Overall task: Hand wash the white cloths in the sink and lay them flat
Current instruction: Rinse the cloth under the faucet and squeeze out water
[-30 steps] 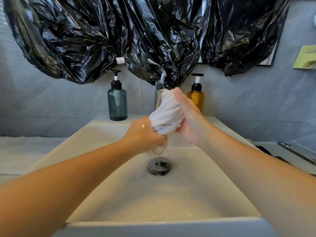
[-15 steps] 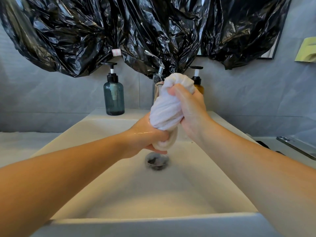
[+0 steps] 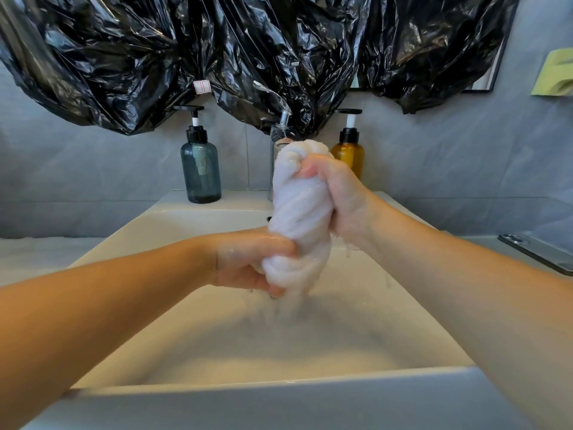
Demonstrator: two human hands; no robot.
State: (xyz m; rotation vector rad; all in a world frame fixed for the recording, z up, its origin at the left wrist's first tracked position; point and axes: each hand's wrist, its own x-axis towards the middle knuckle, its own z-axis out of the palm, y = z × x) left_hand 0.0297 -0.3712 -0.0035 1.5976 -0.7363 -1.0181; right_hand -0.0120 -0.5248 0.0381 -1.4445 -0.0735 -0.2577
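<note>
— Wringing it out?
— Yes. My left hand (image 3: 245,265) is gripping the bottom of the twisted white terry cloth (image 3: 297,218), my right hand (image 3: 338,197) is clenching its top, above the cream ceramic sink (image 3: 356,330); water is running out. Next, I reckon, it is needing untwisting and spreading flat.

A white cloth (image 3: 300,218), wet and twisted into a thick upright rope, at frame centre above the white sink (image 3: 198,333); water streams from its lower end into the basin.
</note>
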